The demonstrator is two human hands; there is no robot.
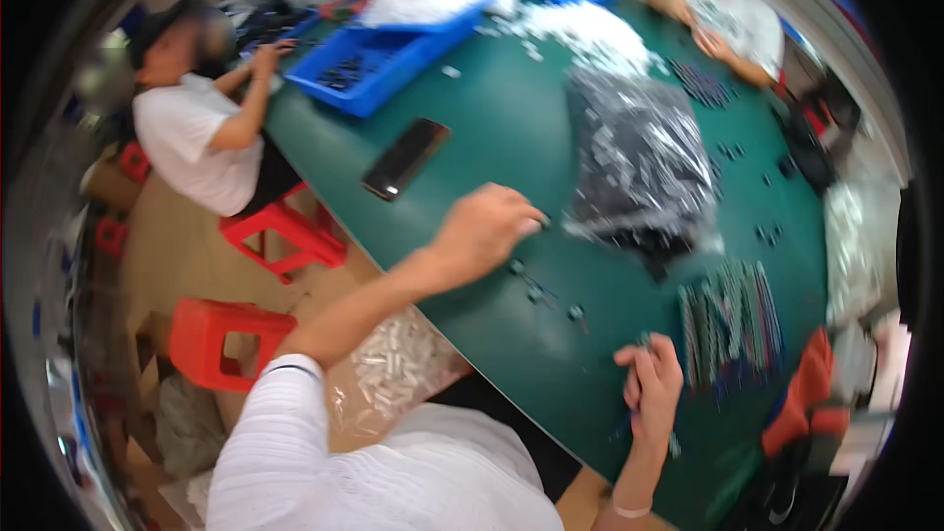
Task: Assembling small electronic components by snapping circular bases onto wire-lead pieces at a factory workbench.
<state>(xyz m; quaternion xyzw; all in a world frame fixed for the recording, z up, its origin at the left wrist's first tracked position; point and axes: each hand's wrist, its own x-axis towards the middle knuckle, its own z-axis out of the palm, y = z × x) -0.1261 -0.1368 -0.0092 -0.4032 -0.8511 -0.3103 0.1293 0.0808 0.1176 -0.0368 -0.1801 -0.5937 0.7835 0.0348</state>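
Note:
My left hand (482,231) reaches over the green table, its fingertips pinched on a small dark part (544,223). Several similar small dark parts (536,293), some with a thin reddish lead, lie just below it. My right hand (653,379) is closed near the table's front edge. Bits of thin wire (674,446) stick out around it, greenish at the fingertips and bluish below; blur hides their full shape. Beside that hand lies a row of twisted multicoloured wires (730,324). A clear plastic bag of black parts (644,157) rests beyond both hands.
A phone (405,159) lies left of the bag. Farther off are a blue bin (379,64), a pile of white pieces (590,34) and dark parts (700,84). Two people sit at the far sides. Red stools (221,344) and a bag of clear tubes (398,359) stand below left.

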